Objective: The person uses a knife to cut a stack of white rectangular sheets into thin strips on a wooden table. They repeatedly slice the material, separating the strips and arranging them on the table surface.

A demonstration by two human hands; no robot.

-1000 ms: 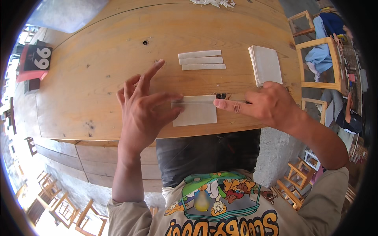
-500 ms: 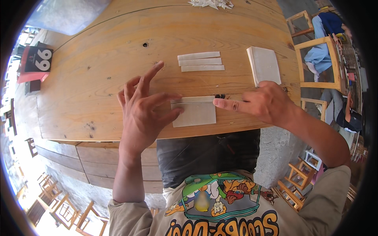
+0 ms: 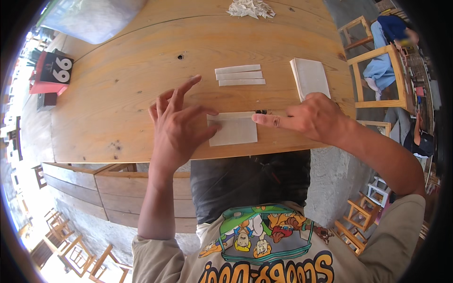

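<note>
A white rectangular sheet of paper [image 3: 234, 133] lies by the table's near edge, with a narrow fold or crease along its far side. My left hand [image 3: 177, 123] is at the sheet's left end. Its thumb and index finger rest on the paper, apart from each other, while the other fingers are raised and spread. At the far right corner of the sheet, the outstretched index fingertip of my right hand [image 3: 314, 118] presses down. The other fingers of that hand are curled in, and nothing shows in them. Beyond the sheet lie several narrow white paper strips [image 3: 240, 75].
A stack of white paper [image 3: 311, 75] lies right of the strips. Cut white scraps [image 3: 250, 8] are heaped at the far side. A number stand [image 3: 55, 68] and a translucent plastic bag [image 3: 89, 21] are at left. Wooden stools [image 3: 377, 78] and other people are at right.
The whole view has shifted slightly, showing more of the scrap heap. Both hands keep nearly the same places on the sheet.
</note>
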